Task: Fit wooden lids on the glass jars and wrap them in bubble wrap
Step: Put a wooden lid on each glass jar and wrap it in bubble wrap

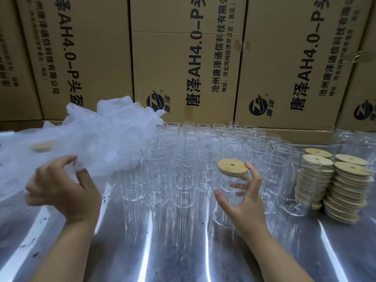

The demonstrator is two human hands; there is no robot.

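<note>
A clear glass jar point(227, 202) stands at the front of the group, with a round wooden lid point(232, 167) sitting on its rim. My right hand point(245, 198) curves around the jar's right side, fingers spread, one fingertip touching the lid's edge. My left hand point(61, 190) pinches the edge of a sheet of bubble wrap point(87, 139) that is heaped at the left. Several rows of open jars point(183, 159) fill the middle of the shiny metal table point(162, 251).
Stacks of wooden lids point(335, 182) stand at the right. A lidded jar point(41, 147) lies under the bubble wrap at far left. Large printed cardboard boxes point(183, 58) form a wall behind the table.
</note>
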